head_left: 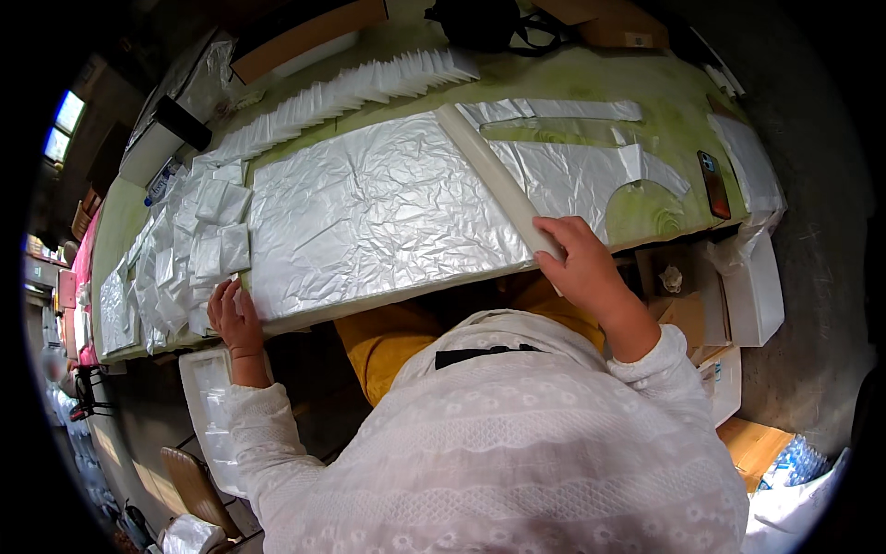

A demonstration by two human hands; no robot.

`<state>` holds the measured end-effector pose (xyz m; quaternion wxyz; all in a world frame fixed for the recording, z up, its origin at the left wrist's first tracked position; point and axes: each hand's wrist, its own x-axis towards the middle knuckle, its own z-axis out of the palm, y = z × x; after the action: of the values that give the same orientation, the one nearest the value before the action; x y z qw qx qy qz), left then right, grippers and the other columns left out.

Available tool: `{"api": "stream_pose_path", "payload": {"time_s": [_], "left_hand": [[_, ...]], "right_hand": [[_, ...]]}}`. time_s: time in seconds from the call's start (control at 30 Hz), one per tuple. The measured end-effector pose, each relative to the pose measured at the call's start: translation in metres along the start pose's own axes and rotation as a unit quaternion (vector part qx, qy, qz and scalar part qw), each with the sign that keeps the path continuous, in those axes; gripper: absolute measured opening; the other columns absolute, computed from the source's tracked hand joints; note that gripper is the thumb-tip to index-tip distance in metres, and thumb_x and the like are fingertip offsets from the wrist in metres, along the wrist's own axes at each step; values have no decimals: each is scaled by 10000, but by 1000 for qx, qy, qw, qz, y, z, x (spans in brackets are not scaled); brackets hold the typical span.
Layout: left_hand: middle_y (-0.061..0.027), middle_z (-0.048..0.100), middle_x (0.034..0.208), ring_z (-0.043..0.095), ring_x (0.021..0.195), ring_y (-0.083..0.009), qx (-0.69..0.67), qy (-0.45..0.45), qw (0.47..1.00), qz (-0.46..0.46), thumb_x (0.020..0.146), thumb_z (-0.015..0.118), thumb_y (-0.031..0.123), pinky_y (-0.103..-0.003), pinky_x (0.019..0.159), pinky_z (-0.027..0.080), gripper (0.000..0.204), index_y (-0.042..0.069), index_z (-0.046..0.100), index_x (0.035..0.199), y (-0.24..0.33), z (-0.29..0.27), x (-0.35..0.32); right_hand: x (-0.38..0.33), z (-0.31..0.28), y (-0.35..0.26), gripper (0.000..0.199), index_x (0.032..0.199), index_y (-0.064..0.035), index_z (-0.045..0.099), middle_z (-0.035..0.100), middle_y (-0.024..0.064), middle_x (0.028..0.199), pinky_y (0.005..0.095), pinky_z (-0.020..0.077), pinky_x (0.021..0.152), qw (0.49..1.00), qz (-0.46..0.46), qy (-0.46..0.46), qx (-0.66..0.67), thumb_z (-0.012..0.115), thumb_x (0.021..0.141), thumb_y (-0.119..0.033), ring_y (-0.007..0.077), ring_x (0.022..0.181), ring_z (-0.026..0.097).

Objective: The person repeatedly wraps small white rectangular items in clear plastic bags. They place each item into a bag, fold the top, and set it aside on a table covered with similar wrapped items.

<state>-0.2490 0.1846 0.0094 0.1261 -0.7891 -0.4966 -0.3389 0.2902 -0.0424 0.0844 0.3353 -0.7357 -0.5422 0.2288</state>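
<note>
A crinkled, silvery translucent plastic sheet (355,212) lies over the near middle of the table. A long off-white bar (489,171) rests slantwise across it, from the far side to the near edge. My right hand (581,263) grips the near end of the bar, thumb on one side and fingers on top. At the sheet's near left corner, my left hand (238,323) rests at the table edge beside the packets, fingers slightly bent and apart; whether a fingertip presses the sheet is hard to tell. Small flat clear packets (221,208) lie heaped just beyond it.
A long overlapping row of white packets (341,92) runs along the far side. Cut film pieces (563,171) lie right of the bar, near a phone (712,185). A black box (182,123) stands far left. Below the edge sit a white tray (217,415) and white box (752,291).
</note>
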Motion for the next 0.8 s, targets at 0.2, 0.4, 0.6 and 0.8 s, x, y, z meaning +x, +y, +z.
{"api": "stream_pose_path", "payload": {"time_s": [0.2,0.4,0.6,0.8], "left_hand": [[-87,642,1274,548,1225,-311,-85,-33,995,45,936,670,148,-453,1062,395,247,115,701,1178,108,-1,43],[-153,471,1488,409,1409,-355,-389,-199,894,104,925,705,163,-471,1172,324,415,85,635,1326,284,18,78],[-185,432,1552,345,1463,-414,-377,-261,853,250,952,695,258,-501,1182,318,495,87,579,1403,385,61,97],[-167,647,1292,620,1156,-345,-433,-312,802,269,855,759,250,-409,987,510,412,71,690,1220,477,88,114]], "right_hand": [[3,25,-1,474,1347,-65,591,580,151,1230,371,528,923,997,-10,8,72,689,913,-232,305,1069,640],[-8,33,13,505,1379,-64,553,553,158,1261,361,533,893,994,-40,9,99,695,936,-260,286,994,647],[-20,15,34,435,1361,-100,580,555,162,1378,379,547,831,987,-50,116,97,655,947,-207,294,951,672],[-42,0,61,219,1112,-63,716,715,119,1047,393,546,823,985,-57,41,156,622,921,-115,323,947,684]]}}
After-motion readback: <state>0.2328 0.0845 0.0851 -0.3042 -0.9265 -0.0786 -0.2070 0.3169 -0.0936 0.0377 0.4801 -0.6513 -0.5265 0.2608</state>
